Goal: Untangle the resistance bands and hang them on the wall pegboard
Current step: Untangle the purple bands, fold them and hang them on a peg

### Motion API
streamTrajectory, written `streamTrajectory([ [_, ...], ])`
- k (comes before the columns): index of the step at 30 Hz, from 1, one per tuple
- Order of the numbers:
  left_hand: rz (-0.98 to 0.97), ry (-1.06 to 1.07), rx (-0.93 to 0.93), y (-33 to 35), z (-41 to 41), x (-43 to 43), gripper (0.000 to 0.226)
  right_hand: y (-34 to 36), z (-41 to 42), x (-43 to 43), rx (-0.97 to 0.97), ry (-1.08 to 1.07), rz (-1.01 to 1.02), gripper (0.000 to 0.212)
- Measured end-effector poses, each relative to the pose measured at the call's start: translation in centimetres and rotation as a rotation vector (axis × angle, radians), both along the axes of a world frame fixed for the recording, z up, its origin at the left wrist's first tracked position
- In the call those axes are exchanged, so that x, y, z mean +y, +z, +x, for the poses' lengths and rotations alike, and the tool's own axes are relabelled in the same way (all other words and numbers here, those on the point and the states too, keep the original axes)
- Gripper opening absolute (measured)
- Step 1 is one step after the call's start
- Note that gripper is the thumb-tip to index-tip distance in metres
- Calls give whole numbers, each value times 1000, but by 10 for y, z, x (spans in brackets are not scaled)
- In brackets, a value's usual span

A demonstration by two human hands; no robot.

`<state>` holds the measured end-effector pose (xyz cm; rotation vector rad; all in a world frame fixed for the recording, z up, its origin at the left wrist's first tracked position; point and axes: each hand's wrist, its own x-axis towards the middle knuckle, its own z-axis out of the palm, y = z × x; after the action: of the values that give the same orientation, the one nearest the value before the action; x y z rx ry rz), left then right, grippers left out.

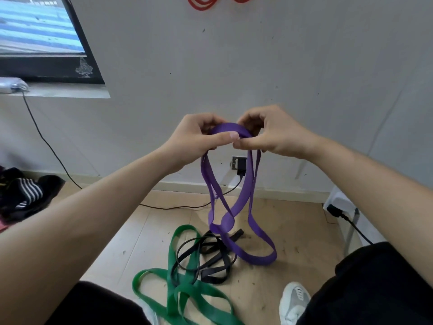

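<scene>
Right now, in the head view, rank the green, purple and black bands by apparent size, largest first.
1. green band: widest sprawl, cut by the bottom edge.
2. purple band: held nearer the camera, so unsure against green.
3. black band: thinnest, smallest tangle.

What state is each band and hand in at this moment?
purple band: held up, loops twisted together
green band: on floor, tangled with black band
black band: on floor, in a heap
red bands: hanging on wall
left hand: pinches purple band's top
right hand: pinches purple band's top
</scene>
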<state>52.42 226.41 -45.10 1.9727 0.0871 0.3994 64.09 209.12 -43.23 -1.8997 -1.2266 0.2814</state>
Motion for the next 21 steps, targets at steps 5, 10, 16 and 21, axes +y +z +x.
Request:
streamTrajectory([
  [5, 37, 4, -30, 1, -1, 2, 29, -13, 1, 6, 35, 27, -111, 20],
  [10, -12, 60, -71, 2, -5, 3, 21, -42, 5, 12, 170, 55, -267, 19],
  [16, -165, 147, -126, 3, -11, 14, 16, -56, 13, 10, 211, 87, -377, 26],
  [21, -189, 149, -50, 0, -16, 32, 22, -33, 22, -5, 262, 5, -233, 30],
])
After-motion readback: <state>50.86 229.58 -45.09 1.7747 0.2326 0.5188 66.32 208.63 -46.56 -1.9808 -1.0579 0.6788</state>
